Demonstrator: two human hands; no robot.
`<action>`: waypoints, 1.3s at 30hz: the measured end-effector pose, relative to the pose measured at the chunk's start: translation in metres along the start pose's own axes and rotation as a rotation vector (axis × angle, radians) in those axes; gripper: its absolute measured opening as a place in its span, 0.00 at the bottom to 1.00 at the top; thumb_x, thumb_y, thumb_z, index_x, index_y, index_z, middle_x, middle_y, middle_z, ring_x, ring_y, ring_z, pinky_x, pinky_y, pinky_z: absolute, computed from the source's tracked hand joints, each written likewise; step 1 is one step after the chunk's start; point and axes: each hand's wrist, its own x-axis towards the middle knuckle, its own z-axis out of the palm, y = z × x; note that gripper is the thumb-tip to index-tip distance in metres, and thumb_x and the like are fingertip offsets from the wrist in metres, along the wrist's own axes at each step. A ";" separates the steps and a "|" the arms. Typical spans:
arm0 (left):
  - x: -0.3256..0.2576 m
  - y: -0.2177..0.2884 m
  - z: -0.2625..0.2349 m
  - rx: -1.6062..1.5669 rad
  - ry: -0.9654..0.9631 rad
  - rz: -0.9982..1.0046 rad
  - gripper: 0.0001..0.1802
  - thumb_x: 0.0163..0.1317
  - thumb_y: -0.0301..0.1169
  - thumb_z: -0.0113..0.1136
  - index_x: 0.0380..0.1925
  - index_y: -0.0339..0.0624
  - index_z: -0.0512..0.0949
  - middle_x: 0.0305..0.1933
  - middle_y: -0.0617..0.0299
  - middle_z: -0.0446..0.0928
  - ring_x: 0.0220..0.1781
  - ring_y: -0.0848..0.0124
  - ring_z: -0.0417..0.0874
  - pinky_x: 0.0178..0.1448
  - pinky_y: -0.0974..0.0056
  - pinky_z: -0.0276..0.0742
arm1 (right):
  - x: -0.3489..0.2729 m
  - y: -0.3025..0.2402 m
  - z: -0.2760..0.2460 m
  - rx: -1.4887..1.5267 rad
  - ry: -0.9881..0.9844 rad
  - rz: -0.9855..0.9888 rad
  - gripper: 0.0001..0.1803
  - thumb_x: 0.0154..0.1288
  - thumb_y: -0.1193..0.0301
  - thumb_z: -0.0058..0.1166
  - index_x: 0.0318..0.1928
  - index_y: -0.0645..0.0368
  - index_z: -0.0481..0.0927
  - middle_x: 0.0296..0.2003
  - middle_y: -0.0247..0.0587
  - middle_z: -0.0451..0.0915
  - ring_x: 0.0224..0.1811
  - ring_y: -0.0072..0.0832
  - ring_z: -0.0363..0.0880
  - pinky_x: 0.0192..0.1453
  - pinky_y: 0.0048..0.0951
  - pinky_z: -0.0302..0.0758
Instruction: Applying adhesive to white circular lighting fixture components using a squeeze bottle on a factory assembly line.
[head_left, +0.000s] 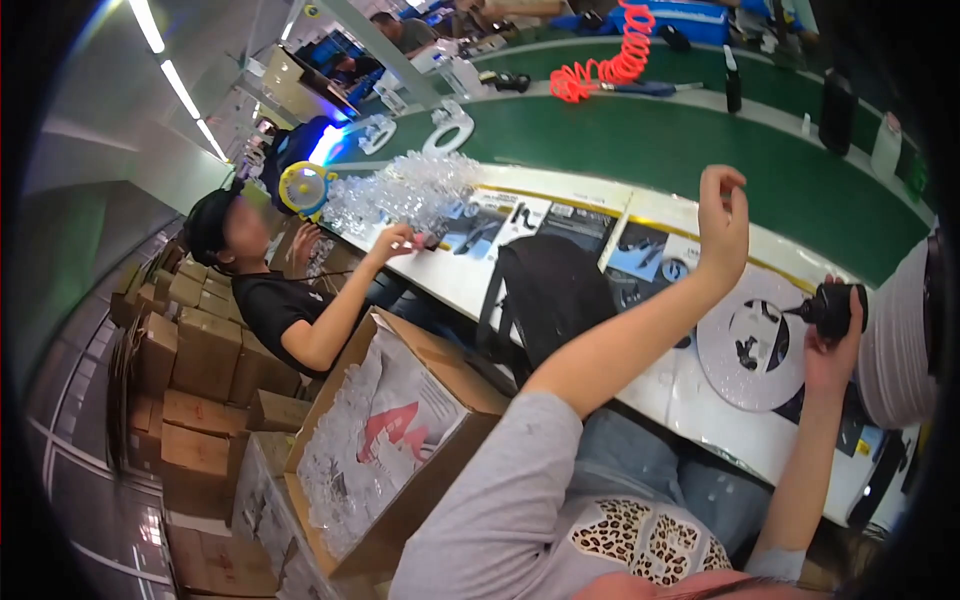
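green conveyor belt [700,150]: long, curving across the upper view, with a coiled orange air hose [610,65] lying at its far side. white workbench [690,390]: along the belt's near edge, covered with printed instruction sheets [560,225], white with dark pictures and yellow borders. open cardboard box [400,440]: at lower left, lined with a red-and-white printed sheet, filled with clear plastic pieces. stacked brown cartons [190,370]: on the floor at far left, closed. heap of clear plastic parts [400,195]: on the bench before a seated co-worker, apparently unsorted. white round disc [752,340]: flat on the bench, small dark parts at centre; assembly seemingly unfinished. black knob-like part [832,310]: above the disc's right edge, grasped by right hand [835,345], fingers clenched round it. left hand [722,215]: raised above the bench, fingertips pinched together, contents too small to tell.
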 end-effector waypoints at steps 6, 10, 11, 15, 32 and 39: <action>-0.024 -0.038 -0.025 0.092 0.064 -0.089 0.04 0.62 0.23 0.44 0.37 0.40 0.67 0.36 0.62 0.67 0.36 0.73 0.68 0.38 0.70 0.65 | -0.007 -0.007 -0.005 0.015 -0.038 -0.017 0.21 0.64 0.62 0.51 0.55 0.58 0.71 0.52 0.34 0.75 0.23 0.08 0.71 0.11 0.10 0.54; -0.023 -0.050 -0.031 0.210 -0.026 -0.111 0.06 0.61 0.24 0.48 0.38 0.42 0.69 0.37 0.63 0.69 0.38 0.73 0.69 0.40 0.70 0.66 | -0.007 -0.007 -0.001 -0.019 0.082 -0.111 0.19 0.65 0.62 0.49 0.53 0.57 0.72 0.49 0.38 0.76 0.29 0.13 0.76 0.10 0.11 0.55; -0.020 -0.054 -0.032 0.178 -0.025 -0.068 0.06 0.60 0.24 0.49 0.38 0.42 0.69 0.37 0.62 0.69 0.39 0.72 0.69 0.42 0.68 0.67 | -0.003 -0.007 -0.012 -0.021 -0.042 -0.085 0.17 0.64 0.62 0.50 0.50 0.57 0.73 0.46 0.38 0.77 0.29 0.15 0.76 0.10 0.11 0.56; -0.008 -0.067 -0.051 0.304 0.011 0.012 0.05 0.60 0.23 0.48 0.35 0.41 0.71 0.35 0.62 0.70 0.37 0.71 0.71 0.43 0.68 0.68 | -0.007 0.006 0.021 -0.052 0.082 -0.061 0.15 0.59 0.64 0.57 0.44 0.58 0.76 0.40 0.41 0.79 0.39 0.25 0.78 0.33 0.22 0.75; -0.019 -0.062 -0.041 0.119 -0.254 -0.169 0.06 0.62 0.24 0.43 0.38 0.39 0.69 0.32 0.61 0.77 0.36 0.73 0.75 0.42 0.69 0.69 | -0.033 -0.013 0.063 -0.661 -0.035 -0.477 0.13 0.58 0.69 0.56 0.42 0.60 0.73 0.37 0.45 0.80 0.38 0.23 0.78 0.41 0.22 0.76; -0.011 -0.074 -0.048 0.081 -0.170 -0.253 0.06 0.63 0.24 0.43 0.37 0.37 0.69 0.30 0.59 0.78 0.35 0.74 0.76 0.44 0.70 0.70 | -0.004 0.036 0.088 -0.886 -0.209 -0.504 0.11 0.58 0.72 0.59 0.40 0.62 0.76 0.34 0.37 0.80 0.39 0.21 0.79 0.43 0.21 0.75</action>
